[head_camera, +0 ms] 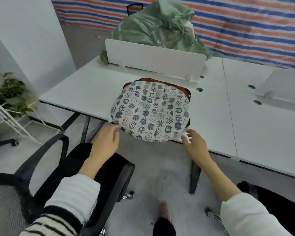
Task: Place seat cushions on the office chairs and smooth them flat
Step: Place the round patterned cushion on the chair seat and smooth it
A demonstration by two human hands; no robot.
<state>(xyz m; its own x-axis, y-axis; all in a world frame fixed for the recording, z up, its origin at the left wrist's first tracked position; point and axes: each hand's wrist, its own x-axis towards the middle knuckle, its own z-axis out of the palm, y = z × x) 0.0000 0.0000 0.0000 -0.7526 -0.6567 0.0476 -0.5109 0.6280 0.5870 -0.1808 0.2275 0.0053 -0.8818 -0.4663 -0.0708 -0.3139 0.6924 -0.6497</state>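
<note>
White desk (85, 92) with a white divider panel (153, 58) standing along its far edge and round cable holes (200, 89) in the top. Large green sack (158, 26) behind the panel; red, white and blue striped tarpaulin (245, 19) across the background. Leafy potted plant (8, 92) on a white wire rack (15, 123) at left; grey floor (160, 176).

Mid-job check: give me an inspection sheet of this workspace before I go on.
Surface: white desk, bare at left.
Job's things: cat-print cushion on top of a stack overhanging the desk's front edge; an orange-edged cushion shows beneath. Black office chair at lower left, no cushion on it.
Clutter: green sack behind the white divider.
Hands: left hand and right hand open, beside the cushion, no grip yet.
Cables: nothing seen.
Surroundings: potted plant, striped tarp.
</note>
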